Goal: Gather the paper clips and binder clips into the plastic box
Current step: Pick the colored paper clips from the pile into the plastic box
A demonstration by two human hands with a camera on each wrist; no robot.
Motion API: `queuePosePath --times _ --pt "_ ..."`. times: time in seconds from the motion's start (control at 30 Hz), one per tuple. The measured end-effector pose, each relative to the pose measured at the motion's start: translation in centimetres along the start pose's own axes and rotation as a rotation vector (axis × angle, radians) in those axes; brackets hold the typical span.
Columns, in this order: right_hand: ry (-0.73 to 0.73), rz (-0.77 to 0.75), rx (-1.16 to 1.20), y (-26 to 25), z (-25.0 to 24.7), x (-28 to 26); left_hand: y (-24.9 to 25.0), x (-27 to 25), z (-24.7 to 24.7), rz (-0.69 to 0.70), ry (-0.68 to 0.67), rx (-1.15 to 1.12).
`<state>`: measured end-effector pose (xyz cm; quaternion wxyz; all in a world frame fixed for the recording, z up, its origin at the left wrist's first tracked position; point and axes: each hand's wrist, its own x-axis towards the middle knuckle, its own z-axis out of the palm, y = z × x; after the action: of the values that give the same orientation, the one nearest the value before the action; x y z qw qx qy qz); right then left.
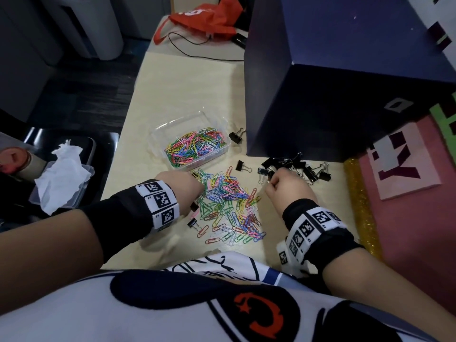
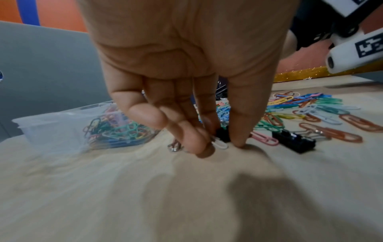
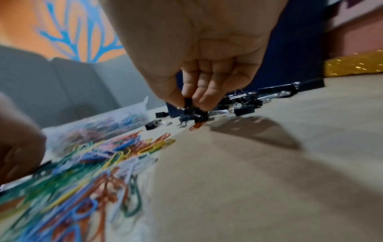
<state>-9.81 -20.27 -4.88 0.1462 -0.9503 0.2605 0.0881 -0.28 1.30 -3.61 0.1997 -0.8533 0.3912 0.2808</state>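
Note:
A clear plastic box (image 1: 158, 131) (image 2: 41, 124) holds many coloured paper clips. In front of it, a loose pile of coloured paper clips (image 1: 229, 201) (image 2: 311, 111) (image 3: 87, 163) is spread over the pale table. Black binder clips (image 1: 298, 166) (image 3: 248, 101) lie heaped to the right of the pile. My left hand (image 1: 183, 185) (image 2: 221, 146) is at the pile's left edge. It pinches a small black binder clip (image 2: 222, 135) together with a white paper clip (image 2: 219, 143). At the heap's near edge, my right hand (image 1: 280, 180) (image 3: 188, 104) pinches a black binder clip (image 3: 188, 102).
A tall dark blue box (image 1: 345, 95) stands right behind the binder clips. Single binder clips lie at the back (image 1: 237, 136), in the middle (image 1: 243, 166) and near my left wrist (image 1: 192, 222). A gold glitter strip (image 1: 360, 201) borders the table's right side. A tissue-filled tray (image 1: 61, 178) sits past the left edge.

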Motion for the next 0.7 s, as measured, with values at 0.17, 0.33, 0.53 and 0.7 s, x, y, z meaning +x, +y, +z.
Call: queuePosePath --times 0.17,0.33,0.53,0.7 --pt "-0.055 0.09 -0.045 0.2 -0.6 0.2 -0.3 0.2 -0.4 0.05 -0.007 0.024" --pt "-0.239 0.018 -0.198 0.0 0.4 0.0 -1.2 0.3 -1.4 0.09 0.044 0.023" --pt "-0.109 -0.142 -0.242 -1.0 1.8 -1.4 -2.0 0.5 -2.2 0.07 0.159 0.033" --pt "-0.144 -0.207 -0.281 -1.2 1.8 -1.2 -2.5 0.6 -2.8 0.013 0.24 -0.165"
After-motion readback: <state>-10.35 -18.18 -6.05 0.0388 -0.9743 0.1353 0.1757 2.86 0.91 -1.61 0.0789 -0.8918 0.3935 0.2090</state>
